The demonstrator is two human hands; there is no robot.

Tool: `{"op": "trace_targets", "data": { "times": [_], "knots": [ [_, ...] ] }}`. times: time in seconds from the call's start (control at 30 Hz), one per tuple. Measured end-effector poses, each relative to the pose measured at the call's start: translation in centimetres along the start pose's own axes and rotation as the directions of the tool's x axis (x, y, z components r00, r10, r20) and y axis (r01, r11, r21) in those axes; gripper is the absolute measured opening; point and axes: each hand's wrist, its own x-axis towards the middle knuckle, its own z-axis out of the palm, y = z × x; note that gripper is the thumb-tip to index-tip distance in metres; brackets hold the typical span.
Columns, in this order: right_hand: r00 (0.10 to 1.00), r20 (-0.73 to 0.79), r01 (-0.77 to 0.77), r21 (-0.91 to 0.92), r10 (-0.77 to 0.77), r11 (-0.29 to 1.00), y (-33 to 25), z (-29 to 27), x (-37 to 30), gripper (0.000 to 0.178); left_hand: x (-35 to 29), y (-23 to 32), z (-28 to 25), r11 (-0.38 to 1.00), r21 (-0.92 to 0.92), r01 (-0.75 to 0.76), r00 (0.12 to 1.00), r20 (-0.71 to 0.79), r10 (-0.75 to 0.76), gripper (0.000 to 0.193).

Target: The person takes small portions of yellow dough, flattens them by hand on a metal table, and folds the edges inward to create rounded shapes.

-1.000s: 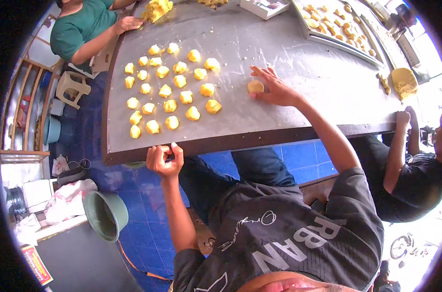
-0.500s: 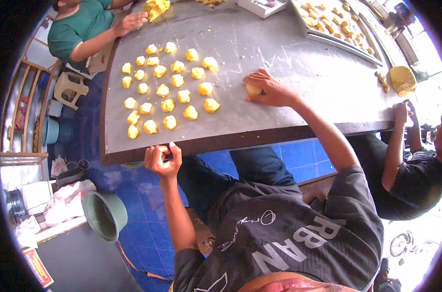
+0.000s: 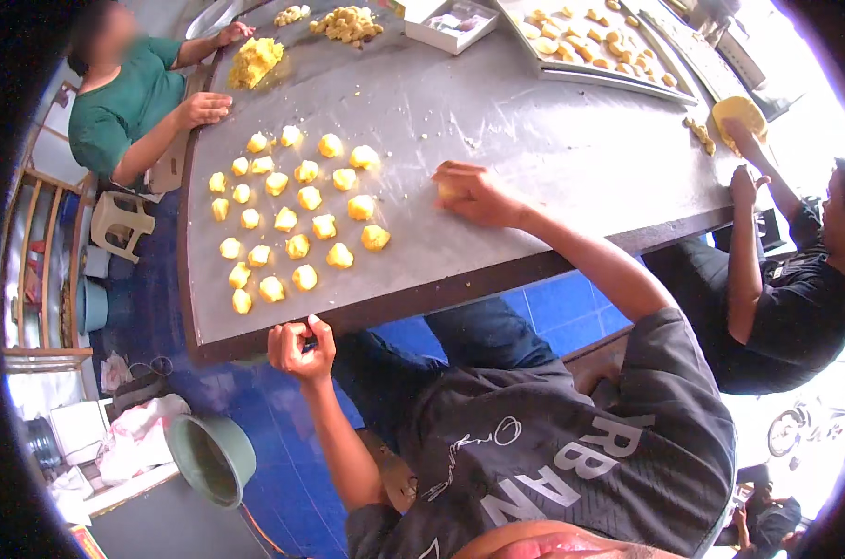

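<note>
My right hand point(image 3: 483, 196) is cupped over a ball of yellow dough point(image 3: 448, 190) on the grey tabletop point(image 3: 413, 270); the fingers hide most of the ball. My left hand point(image 3: 301, 350) is curled into a loose fist by the table's near edge, with nothing showing in it. Between the two hands and farther back, several rough yellow dough pieces point(image 3: 297, 246) sit spaced out in uneven rows at the left of the table.
A large dough lump point(image 3: 256, 63) lies near a co-worker in green point(image 3: 129, 102), beside a pile of small pieces point(image 3: 347, 27). A tray of shaped pieces point(image 3: 618, 65) and a white box point(image 3: 451, 25) stand at the back. Another co-worker point(image 3: 785, 279) at right touches flattened dough point(image 3: 740, 115).
The whole view has shifted. My right hand has closed more over the dough ball; my left stays curled by the edge. The co-worker at right now reaches onto the flattened dough.
</note>
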Motion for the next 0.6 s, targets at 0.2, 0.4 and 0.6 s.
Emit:
{"op": "trace_targets", "data": {
  "times": [0.2, 0.4, 0.6],
  "knots": [
    [0.755, -0.038, 0.215, 0.958, 0.655, -0.191, 3.6, -6.3, -0.5, 0.027, -0.1, -0.1, 0.2, 1.000, -0.011, 0.019, 1.000, -0.004, -0.019, 0.029],
    [0.630, -0.115, 0.361, 0.919, 0.768, -0.158, 8.6, -10.6, -4.9, 0.034, -0.2, -0.2, 0.4, 0.998, -0.038, 0.050, 0.998, 0.038, -0.048, 0.026],
    [0.610, -0.174, 0.363, 0.929, 0.773, -0.077, 11.6, -12.7, -7.4, 0.039, -0.4, -0.4, 0.9, 1.000, 0.002, 0.018, 0.999, 0.032, -0.018, 0.022]
  ]
}}
